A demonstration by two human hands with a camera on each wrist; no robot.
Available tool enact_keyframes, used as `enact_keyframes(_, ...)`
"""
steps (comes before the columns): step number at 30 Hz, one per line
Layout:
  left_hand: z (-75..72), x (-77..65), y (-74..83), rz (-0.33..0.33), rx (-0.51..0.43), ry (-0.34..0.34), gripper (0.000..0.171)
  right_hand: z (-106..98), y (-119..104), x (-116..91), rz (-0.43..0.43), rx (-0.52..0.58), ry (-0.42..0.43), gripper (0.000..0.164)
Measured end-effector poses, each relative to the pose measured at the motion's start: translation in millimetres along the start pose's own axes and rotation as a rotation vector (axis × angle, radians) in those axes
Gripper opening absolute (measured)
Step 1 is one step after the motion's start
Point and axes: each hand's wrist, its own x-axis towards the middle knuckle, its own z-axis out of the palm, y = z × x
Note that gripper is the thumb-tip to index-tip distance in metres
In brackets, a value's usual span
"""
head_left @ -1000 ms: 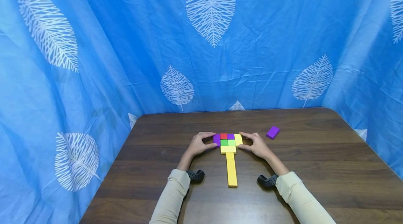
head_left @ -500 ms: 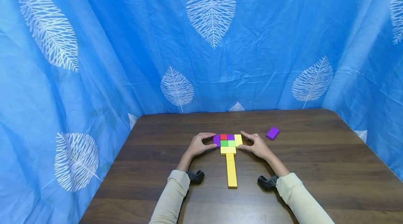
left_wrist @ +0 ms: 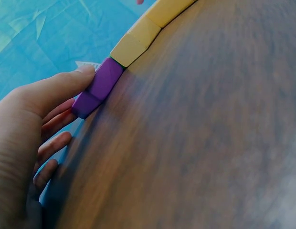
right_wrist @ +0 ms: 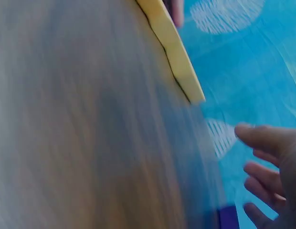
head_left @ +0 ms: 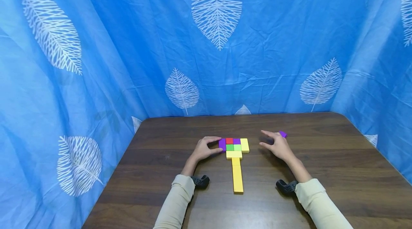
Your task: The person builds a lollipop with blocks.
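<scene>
Coloured blocks lie flat on the table in a hammer-like figure. My left hand (head_left: 202, 149) pinches the purple block (head_left: 222, 145) at its left end between thumb and fingers, as the left wrist view also shows on the purple block (left_wrist: 102, 86). Beside that sit a red block (head_left: 229, 141), a small purple block (head_left: 236, 141), two green blocks (head_left: 230, 147) and an upright pale yellow block (head_left: 245, 145). Yellow blocks (head_left: 237, 179) run down as a stem. My right hand (head_left: 279, 147) holds nothing, fingers spread, right of the figure. It partly hides a loose purple block (head_left: 283, 134).
A dark wooden table (head_left: 161, 200) carries everything. Behind it and at both sides hangs a blue curtain (head_left: 257, 43) with white leaf prints. A black wrist device (head_left: 285, 186) is on the right wrist, another black device (head_left: 201, 181) on the left.
My right hand has let go of the pale yellow block and moved right, towards the loose purple block. The left hand keeps its pinch. The blocks look unmoved.
</scene>
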Motion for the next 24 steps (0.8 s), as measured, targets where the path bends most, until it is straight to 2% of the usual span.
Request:
enact_keyframes(3,0.0,0.1,0.3,0.008,-0.003,0.005,0.054,-13,12,0,0.009,-0.063,0.037,0.058)
enact_keyframes(5,0.3,-0.1,0.1,0.012,-0.003,0.006,0.054,-21,21,-1,0.046,-0.086,0.035,0.064)
enact_keyframes(11,1.2,-1.7,-0.8,0.004,-0.01,-0.006,0.054,-32,40,-8,0.178,-0.089,-0.046,0.081)
enact_keyframes(16,1.1,-1.8,0.6,-0.004,-0.017,-0.007,0.055,-30,44,-11,0.221,-0.115,-0.047,0.077)
enact_keyframes(20,0.4,-0.5,0.8,0.001,-0.005,0.001,0.053,-23,39,-9,0.248,-0.154,0.018,0.069)
enact_keyframes(24,-0.9,0.4,1.0,0.009,0.006,-0.001,0.054,-10,31,-5,0.275,-0.172,0.086,0.07)
